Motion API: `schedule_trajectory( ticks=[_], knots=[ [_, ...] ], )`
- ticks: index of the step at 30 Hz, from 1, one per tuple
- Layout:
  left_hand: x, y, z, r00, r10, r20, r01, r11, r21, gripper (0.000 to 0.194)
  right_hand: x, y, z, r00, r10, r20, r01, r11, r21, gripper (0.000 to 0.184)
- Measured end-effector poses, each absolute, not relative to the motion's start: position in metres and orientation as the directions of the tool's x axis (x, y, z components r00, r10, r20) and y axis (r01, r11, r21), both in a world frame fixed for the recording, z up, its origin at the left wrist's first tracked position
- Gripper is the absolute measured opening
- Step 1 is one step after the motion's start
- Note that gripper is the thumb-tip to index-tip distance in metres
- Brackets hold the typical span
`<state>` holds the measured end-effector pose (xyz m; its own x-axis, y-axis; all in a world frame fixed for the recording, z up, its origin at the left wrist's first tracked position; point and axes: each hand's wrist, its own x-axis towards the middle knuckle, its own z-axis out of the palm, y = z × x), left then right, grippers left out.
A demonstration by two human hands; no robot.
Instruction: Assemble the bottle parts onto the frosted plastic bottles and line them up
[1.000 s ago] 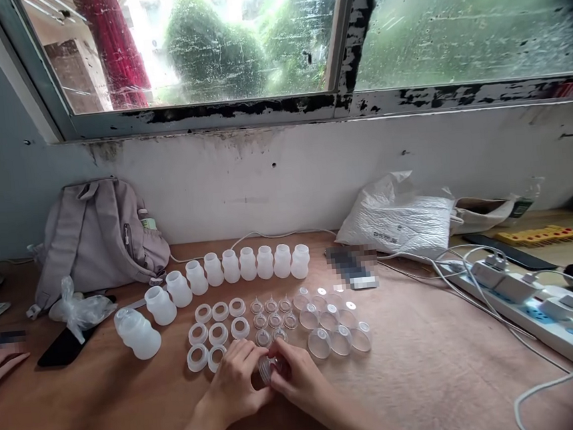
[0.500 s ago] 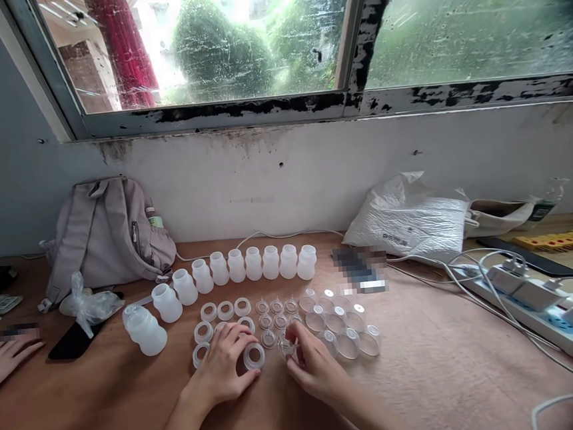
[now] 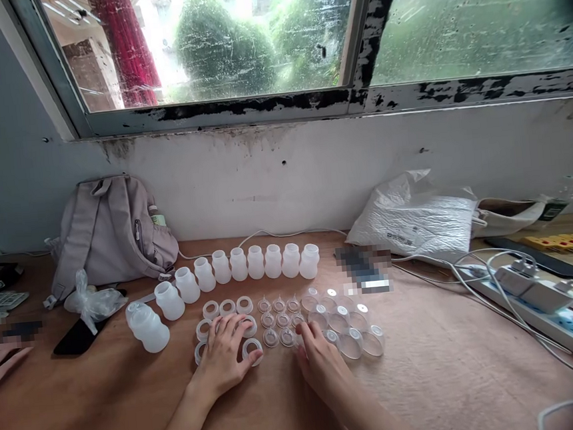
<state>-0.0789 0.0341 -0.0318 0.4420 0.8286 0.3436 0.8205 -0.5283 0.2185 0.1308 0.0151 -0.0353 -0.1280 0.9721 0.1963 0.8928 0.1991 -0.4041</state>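
My left hand (image 3: 227,354) lies palm down with fingers spread over a group of translucent collar rings (image 3: 227,306). Its thumb touches the nearest ring (image 3: 249,345); other rings are partly covered by the fingers. My right hand (image 3: 318,353) is closed, fingertips down at the near right corner of a grid of clear bottle teats (image 3: 270,337). A bit of something clear shows at its fingertips, mostly hidden by the hand. Just right of it stand several clear domed caps (image 3: 350,344), touching or close to the knuckles.
Frosted bottles (image 3: 255,263) stand in a curved row behind, the nearest bottle (image 3: 148,327) at left. A knotted plastic bag (image 3: 91,302) rests on a black phone (image 3: 79,337). A backpack (image 3: 112,230), silvery parcel (image 3: 417,217) and power strip (image 3: 545,306) surround the area. Another person's hand (image 3: 1,367) is at far left.
My right hand has shifted slightly right, away from a teat that now stands uncovered in the near row. My left hand stays over the rings, its nearby ring shifted slightly. The view has moved a little.
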Motion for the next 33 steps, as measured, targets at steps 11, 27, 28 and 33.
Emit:
schedule_trajectory(
  ticks=[11, 27, 28, 33],
  knots=[
    [-0.076, 0.037, -0.035, 0.361, 0.825, 0.435, 0.831, -0.496, 0.252, 0.014, 0.137, 0.020, -0.046, -0.187, 0.947, 0.260, 0.949, 0.243, -0.203, 0.048],
    [-0.078, 0.038, -0.036, 0.316, 0.804, 0.503, 0.839, -0.485, 0.248, 0.015, 0.136, 0.021, -0.053, -0.188, 0.941, 0.283, 0.960, 0.237, -0.150, 0.058],
    [-0.077, 0.037, -0.036, 0.309, 0.808, 0.502, 0.840, -0.479, 0.255, 0.015, 0.136, 0.021, -0.054, -0.184, 0.941, 0.283, 0.962, 0.231, -0.146, 0.058],
    [-0.077, 0.037, -0.035, 0.261, 0.762, 0.592, 0.827, -0.493, 0.270, 0.017, 0.136, 0.021, -0.052, -0.144, 0.955, 0.260, 0.962, 0.197, -0.190, 0.058]
  ],
)
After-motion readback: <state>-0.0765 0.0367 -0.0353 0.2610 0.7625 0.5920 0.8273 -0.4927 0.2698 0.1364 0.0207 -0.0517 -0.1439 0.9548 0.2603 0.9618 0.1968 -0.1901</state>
